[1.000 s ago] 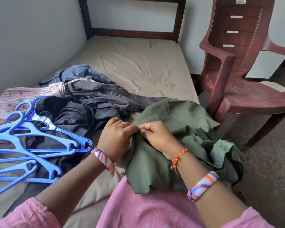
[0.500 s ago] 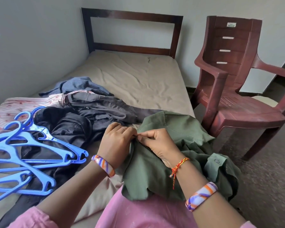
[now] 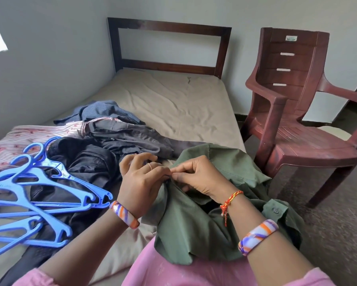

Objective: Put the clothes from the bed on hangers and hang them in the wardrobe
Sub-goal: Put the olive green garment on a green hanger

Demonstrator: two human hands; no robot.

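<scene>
**Both hands pinch the green shirt at the near edge of the bed**

The bed (image 3: 173,104) fills the middle of the view, its beige sheet wrinkled and its dark wooden headboard (image 3: 169,48) standing at the far end against the grey wall. Just beside the bed, on its right side, stands a maroon plastic chair (image 3: 297,124), turned toward the bed.

On the near half of the bed lies a heap of clothes. A pink striped cloth (image 3: 18,141) spreads along the bed's left edge. Dark grey and black garments (image 3: 103,153) are piled in the middle, and a blue striped shirt (image 3: 105,110) lies bunched at the far end of that pile, toward the headboard.

The green shirt (image 3: 196,223) lies at the bed's near right corner, draped over the edge and onto the person's pink-clad lap. One buttoned cuff hangs off the bed's right side.

A bunch of blue plastic hangers (image 3: 35,201) rests on the near left part of the bed, partly on top of the black garments, hooks pointing toward the headboard.

The left hand (image 3: 140,182) and the right hand (image 3: 198,178) meet over the green shirt, fingertips touching. Each pinches a small fold of the shirt's fabric between thumb and forefinger. Whether they work a button there is too small to tell. Each wrist wears a striped bangle; the right also has a red thread.
</scene>
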